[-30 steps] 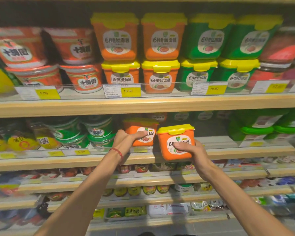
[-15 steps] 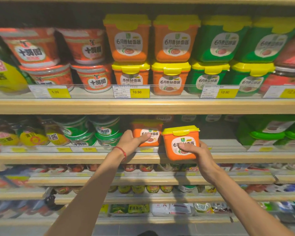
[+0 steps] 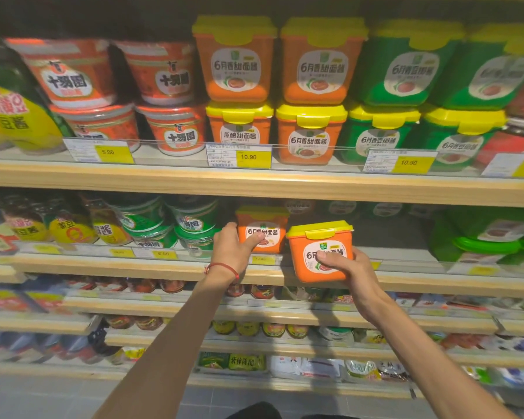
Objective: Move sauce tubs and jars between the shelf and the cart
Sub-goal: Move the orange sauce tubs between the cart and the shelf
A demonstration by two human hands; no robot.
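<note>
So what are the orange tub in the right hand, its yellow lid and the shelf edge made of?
Orange tub: probably moulded plastic, smooth, slightly glossy, rounded corners, stuck-on printed label. Yellow lid: plastic too, with a moulded snap tab in front. Shelf edge: pale wood or wood-look laminate, matt; too blurred to tell which.

You have bare shelf [image 3: 394,240] between the front orange tub [image 3: 330,240] and the green tubs [image 3: 481,234]; a clear rail [image 3: 412,263] edges its front.
</note>
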